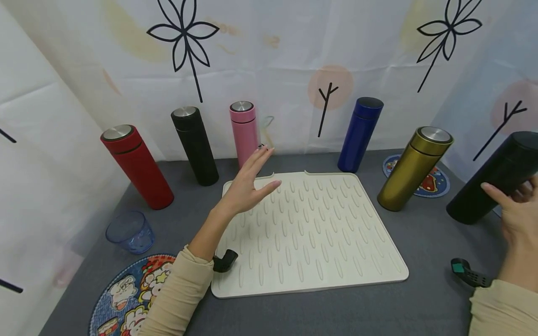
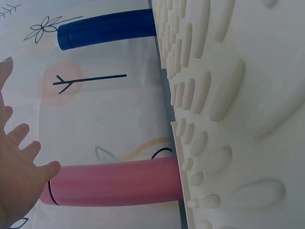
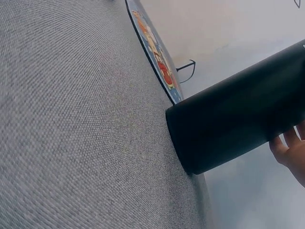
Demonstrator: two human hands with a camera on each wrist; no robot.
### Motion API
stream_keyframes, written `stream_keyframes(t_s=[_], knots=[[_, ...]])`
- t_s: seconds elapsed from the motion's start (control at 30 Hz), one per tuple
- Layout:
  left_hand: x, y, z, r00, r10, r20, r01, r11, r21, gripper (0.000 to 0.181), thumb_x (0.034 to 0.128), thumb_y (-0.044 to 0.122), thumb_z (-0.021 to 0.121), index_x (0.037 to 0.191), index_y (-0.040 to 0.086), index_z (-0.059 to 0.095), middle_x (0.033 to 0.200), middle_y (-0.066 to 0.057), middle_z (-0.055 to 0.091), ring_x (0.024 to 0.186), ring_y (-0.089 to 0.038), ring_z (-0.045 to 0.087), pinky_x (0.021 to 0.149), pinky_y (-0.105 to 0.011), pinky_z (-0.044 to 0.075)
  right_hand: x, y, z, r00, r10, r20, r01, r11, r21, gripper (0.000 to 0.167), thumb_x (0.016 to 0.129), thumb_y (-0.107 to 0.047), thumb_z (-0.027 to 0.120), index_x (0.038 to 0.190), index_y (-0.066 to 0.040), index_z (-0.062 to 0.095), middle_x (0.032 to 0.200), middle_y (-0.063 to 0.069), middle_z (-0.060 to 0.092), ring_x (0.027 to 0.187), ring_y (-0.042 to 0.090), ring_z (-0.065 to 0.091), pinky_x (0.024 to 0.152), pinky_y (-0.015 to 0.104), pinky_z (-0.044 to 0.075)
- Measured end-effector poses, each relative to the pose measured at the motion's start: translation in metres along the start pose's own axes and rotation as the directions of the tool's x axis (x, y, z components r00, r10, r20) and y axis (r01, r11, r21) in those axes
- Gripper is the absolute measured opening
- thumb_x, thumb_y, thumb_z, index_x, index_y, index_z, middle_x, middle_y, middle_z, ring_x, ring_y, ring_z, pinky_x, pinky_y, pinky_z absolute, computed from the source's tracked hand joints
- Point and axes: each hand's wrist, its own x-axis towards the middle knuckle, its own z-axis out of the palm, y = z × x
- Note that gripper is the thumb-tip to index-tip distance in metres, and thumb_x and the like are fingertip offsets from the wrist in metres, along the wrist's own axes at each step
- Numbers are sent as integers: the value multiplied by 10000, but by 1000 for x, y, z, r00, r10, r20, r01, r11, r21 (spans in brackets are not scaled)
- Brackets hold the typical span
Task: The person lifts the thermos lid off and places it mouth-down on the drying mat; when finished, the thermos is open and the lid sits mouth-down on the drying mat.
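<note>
At the right edge of the head view, my right hand (image 1: pixel 519 214) holds a dark green thermos flask (image 1: pixel 489 182), thumb on its near side. The right wrist view shows fingertips (image 3: pixel 281 147) against this flask (image 3: pixel 233 114), its base at the grey tabletop. My left hand (image 1: pixel 248 186) is held above the cream ridged mat (image 1: pixel 311 233), fingers extended and nothing in them. Behind those fingers stands a pink thermos flask (image 1: pixel 244 135); the left wrist view shows the left hand (image 2: pixel 21 176) overlapping the top of the pink flask (image 2: pixel 119 183).
Red (image 1: pixel 138 168), black (image 1: pixel 195 147), blue (image 1: pixel 360 135) and gold (image 1: pixel 414 170) flasks stand around the mat. A clear blue glass (image 1: pixel 131 233) and a round cartoon placemat (image 1: pixel 130 294) lie at left. Another round mat (image 1: pixel 439 182) lies behind the gold flask.
</note>
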Motion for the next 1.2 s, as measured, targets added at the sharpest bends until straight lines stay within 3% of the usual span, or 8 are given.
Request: stream_keyframes(t_s=[0.13,0.27,0.47,0.7,0.8,0.93,1.13,1.2], knots=[[-1,0,0,1000,-4,2,4,1000,0,748,891,306,681,1504,122,292,1562,-40,205,1428,-156,114,1091,-545,209,12,19,-10,999,54,3,-51,968,-246,840,732,-60,823,1406,-349,414,1375,-78,438,1246,90,390,1090,239,214],[-1,-1,0,1000,-4,3,4,1000,0,746,890,309,682,1500,113,299,1560,-39,213,1429,-153,107,1092,-543,207,9,23,-11,996,84,-8,-77,868,-491,879,792,-195,786,1445,-459,261,1486,-105,310,1357,93,267,1127,348,162],[-2,0,0,1000,0,1,0,1000,-4,746,889,302,684,1503,126,299,1556,-40,224,1428,-148,110,1097,-527,208,4,15,-5,991,106,-76,-131,821,-556,889,773,-355,783,1451,-465,219,1513,-117,258,1388,151,251,1119,358,194],[-3,2,2,999,35,-5,-35,999,-28,746,887,271,692,1499,106,299,1546,-69,249,1424,-146,128,1098,-507,221,-29,-29,19,983,91,-161,-174,753,-635,827,826,-403,712,1469,-397,192,1511,-94,240,1384,144,254,1104,317,220],[-2,4,2,999,45,-5,-45,998,-34,739,890,271,688,1500,119,300,1542,-53,263,1419,-139,149,1093,-503,237,-29,-36,19,991,18,-131,-98,767,-634,844,826,-424,706,1482,-368,178,1505,-109,236,1384,113,231,1111,292,181],[-2,7,1,999,51,3,-51,998,-36,735,889,287,686,1501,139,306,1533,-42,287,1416,-144,164,1091,-503,243,-9,-30,10,997,-56,-53,10,780,-626,847,841,-427,694,1508,-325,182,1520,-109,228,1393,88,171,1130,326,69],[-3,9,1,998,55,8,-55,998,-17,745,864,291,714,1486,127,339,1526,-57,299,1416,-158,169,1091,-486,252,66,21,-29,991,-118,65,133,757,-640,887,833,-349,730,1486,-438,136,1535,-171,152,1401,66,111,1128,387,-14],[-3,9,1,998,59,4,-59,998,-4,743,858,290,721,1480,126,351,1524,-53,301,1415,-161,174,1089,-482,259,73,25,-32,968,-198,153,250,753,-608,920,833,-277,741,1493,-425,117,1542,-169,122,1402,60,91,1121,390,-40]])
